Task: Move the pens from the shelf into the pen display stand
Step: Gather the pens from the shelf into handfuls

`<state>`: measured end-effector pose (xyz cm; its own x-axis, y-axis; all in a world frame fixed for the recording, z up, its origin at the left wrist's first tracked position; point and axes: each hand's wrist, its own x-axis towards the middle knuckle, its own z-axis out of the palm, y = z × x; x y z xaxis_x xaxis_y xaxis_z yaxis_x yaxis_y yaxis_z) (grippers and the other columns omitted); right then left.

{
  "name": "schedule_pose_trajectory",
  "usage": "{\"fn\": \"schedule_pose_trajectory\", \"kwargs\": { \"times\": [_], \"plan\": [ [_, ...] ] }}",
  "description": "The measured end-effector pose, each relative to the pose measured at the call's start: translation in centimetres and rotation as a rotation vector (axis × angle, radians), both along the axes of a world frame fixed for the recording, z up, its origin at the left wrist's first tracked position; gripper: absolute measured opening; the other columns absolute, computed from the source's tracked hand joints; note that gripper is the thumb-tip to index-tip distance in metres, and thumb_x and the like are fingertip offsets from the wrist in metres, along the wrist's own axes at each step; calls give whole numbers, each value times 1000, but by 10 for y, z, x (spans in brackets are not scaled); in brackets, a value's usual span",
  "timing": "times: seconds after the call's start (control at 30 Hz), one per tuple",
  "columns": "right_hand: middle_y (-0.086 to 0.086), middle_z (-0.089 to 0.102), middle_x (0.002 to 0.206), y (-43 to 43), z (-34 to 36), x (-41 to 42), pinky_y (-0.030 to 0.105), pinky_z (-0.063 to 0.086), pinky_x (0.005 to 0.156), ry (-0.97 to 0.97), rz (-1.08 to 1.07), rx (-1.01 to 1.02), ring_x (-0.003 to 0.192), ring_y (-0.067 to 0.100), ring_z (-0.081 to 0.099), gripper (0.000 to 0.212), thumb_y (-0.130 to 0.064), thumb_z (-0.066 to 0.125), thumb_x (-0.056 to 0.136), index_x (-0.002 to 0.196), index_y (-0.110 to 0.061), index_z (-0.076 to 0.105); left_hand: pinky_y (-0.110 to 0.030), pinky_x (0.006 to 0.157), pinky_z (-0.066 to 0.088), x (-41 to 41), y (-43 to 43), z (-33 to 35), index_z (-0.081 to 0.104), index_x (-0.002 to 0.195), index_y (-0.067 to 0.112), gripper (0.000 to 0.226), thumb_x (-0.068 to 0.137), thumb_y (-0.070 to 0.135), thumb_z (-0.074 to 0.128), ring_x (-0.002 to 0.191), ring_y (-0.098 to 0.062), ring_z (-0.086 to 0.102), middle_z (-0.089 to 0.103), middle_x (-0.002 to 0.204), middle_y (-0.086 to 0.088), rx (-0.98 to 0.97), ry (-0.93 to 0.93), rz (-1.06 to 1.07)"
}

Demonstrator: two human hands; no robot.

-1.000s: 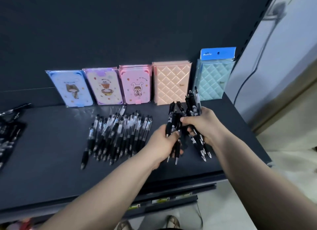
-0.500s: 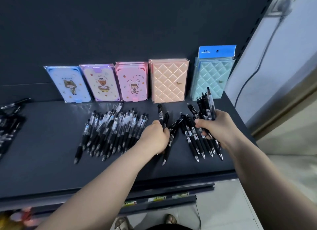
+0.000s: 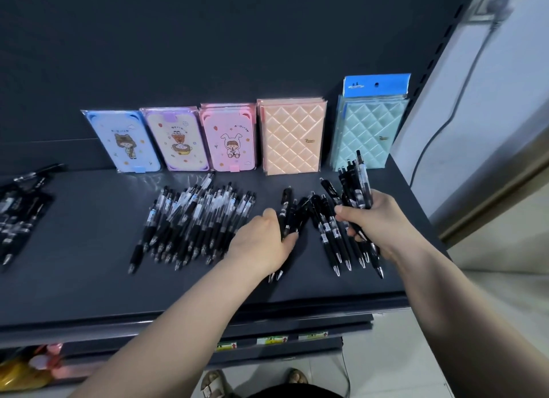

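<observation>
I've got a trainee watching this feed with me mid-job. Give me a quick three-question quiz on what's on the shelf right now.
1. True or false: the right hand is empty.
2. The large loose pile of pens lies: A) to the left of the left hand; B) to the right of the right hand; C) between the two hands.
3. How many notebook stacks lean against the back panel?

Key:
1. False. It grips a bundle of pens.
2. A
3. Five

Stretched forward, the left hand (image 3: 261, 243) and right hand (image 3: 377, 222) each grip pens (image 3: 358, 189).
</observation>
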<state>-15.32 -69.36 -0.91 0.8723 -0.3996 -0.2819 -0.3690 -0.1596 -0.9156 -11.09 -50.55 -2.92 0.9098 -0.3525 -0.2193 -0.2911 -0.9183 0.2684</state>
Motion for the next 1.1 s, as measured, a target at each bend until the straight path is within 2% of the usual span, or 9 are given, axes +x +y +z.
{"fn": "schedule_pose_trajectory", "kwargs": {
  "times": [0.17, 0.33, 0.47, 0.63, 0.8, 0.93, 0.97, 1.03, 1.1],
  "plan": [
    [7, 68, 72, 1, -1, 0, 22, 42, 43, -6, 2, 2, 46, 13, 51, 11, -10, 69, 83, 89, -9, 60, -36, 92, 40, 2, 1, -2, 46, 118, 6, 55, 90, 54, 49, 109, -32, 51, 46, 122, -13, 45, -106, -35],
    [8, 69, 73, 0, 0, -2, 23, 41, 43, -19, -1, 13, 44, 12, 51, 10, -9, 69, 83, 86, -10, 60, -36, 87, 42, 0, -3, -8, 44, 118, 9, 50, 88, 47, 57, 106, -31, 55, 52, 118, -12, -119, -82, 13],
    [11, 70, 76, 0, 0, -3, 24, 42, 43, -24, -7, 5, 44, 11, 51, 10, -9, 69, 83, 88, -8, 61, -36, 102, 34, -3, -2, -15, 28, 142, 13, 79, 83, 55, 60, 121, -32, 40, 36, 130, -12, -115, -156, 3],
    [13, 70, 77, 0, -2, -5, 22, 41, 42, -28, -11, 12, 45, 11, 51, 9, -9, 69, 83, 87, -10, 60, -37, 91, 43, -7, -13, -18, 25, 145, 12, 82, 84, 48, 63, 110, -33, 52, 40, 122, -11, -167, -84, -26],
    [10, 71, 76, 2, -2, -6, 23, 42, 44, -24, -13, 41, 47, 12, 54, 10, -12, 69, 83, 88, -9, 61, -33, 90, 42, -1, -23, -14, 39, 138, 13, 69, 85, 51, 60, 110, -30, 54, 45, 121, -10, -255, -19, -26],
    [8, 71, 77, 7, 2, -8, 23, 43, 45, -47, 29, 160, 49, 13, 54, 7, -10, 68, 85, 87, -10, 62, -29, 95, 37, 10, -20, -3, 56, 127, 13, 45, 92, 42, 52, 106, -24, 52, 50, 115, -8, -406, -165, -23],
    [8, 71, 77, 9, 4, -8, 23, 43, 45, -56, 47, 202, 49, 13, 54, 6, -10, 68, 86, 87, -11, 62, -25, 91, 37, 11, -22, 3, 62, 118, 14, 37, 93, 39, 52, 100, -18, 54, 54, 111, -5, -527, -121, 21],
    [9, 71, 77, 13, 5, -8, 22, 45, 45, -68, 81, 259, 50, 12, 56, 6, -8, 68, 86, 86, -12, 63, -23, 80, 42, 12, -33, 13, 68, 93, 19, 22, 92, 38, 57, 83, -8, 55, 61, 92, 5, -838, 162, 182],
    [9, 71, 78, 18, 4, -8, 23, 49, 50, -72, 106, 295, 56, 12, 61, 7, -7, 68, 86, 89, -12, 64, -27, 71, 42, 15, -42, 16, 60, 72, 21, 21, 85, 36, 67, 71, -12, 52, 59, 77, 3, -1041, 389, 334]
  ]
}}
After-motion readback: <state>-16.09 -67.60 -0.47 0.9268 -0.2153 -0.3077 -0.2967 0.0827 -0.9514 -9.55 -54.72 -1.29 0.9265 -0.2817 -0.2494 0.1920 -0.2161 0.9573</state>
